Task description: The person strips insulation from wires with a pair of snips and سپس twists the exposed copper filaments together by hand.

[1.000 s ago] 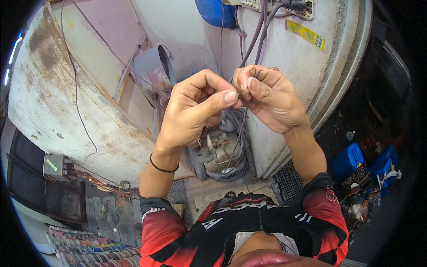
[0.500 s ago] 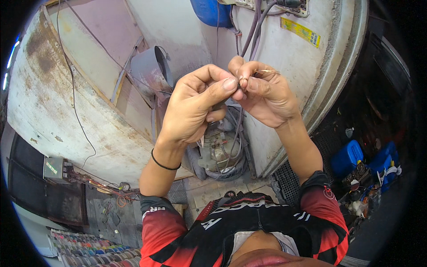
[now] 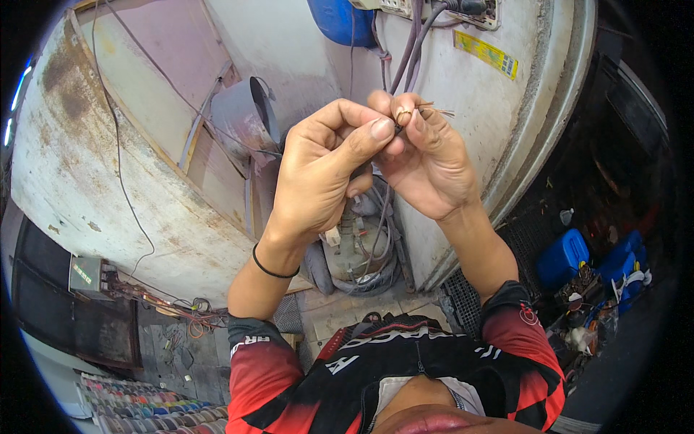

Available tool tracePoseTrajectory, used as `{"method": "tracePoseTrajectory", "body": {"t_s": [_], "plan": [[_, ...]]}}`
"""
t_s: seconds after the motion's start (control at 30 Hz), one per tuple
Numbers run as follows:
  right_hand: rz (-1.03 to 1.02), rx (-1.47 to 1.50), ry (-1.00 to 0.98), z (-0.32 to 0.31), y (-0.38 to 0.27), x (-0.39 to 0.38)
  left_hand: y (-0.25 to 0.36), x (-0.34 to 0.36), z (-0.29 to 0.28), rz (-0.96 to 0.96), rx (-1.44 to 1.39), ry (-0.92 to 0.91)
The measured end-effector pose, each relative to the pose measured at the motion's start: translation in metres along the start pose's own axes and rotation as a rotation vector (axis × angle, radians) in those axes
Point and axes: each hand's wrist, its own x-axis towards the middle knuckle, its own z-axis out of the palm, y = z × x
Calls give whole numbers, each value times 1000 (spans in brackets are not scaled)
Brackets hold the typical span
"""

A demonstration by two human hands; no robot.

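Observation:
High in front of me, my two hands meet at fingertip height. My left hand (image 3: 316, 168) is closed, its thumb and forefinger pinching the dark end of an electrical wire. Close against it, my right hand (image 3: 435, 168) pinches the bare part of the same wire between thumb and fingers. Thin copper-coloured strands (image 3: 437, 111) fan out past the right fingertips. A bit of bare strand also shows between the right thumb and forefinger. My left palm and fingers hide most of the wire's dark length.
Behind my hands stand a grey bucket (image 3: 242, 119) and a blue container (image 3: 340, 20). Grey cables (image 3: 410, 54) hang down the pale wall from a socket panel (image 3: 477, 13). Below lies a dusty motor-like machine (image 3: 358, 249). Blue jugs (image 3: 562, 258) stand among clutter at right.
Both hands have shifted slightly to the right. The right thumb and fingers have moved about the bare strands, which now spread more visibly beyond them.

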Motion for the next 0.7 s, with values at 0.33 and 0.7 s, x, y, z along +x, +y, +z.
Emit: {"method": "tracePoseTrajectory", "body": {"t_s": [0.33, 0.7], "plan": [[-59, -1, -51, -2, 2, 0, 4, 1, -1, -59, -16, -27], [-111, -265, -13, 4, -7, -2, 16, -3, -2, -35, 39, 0]]}}
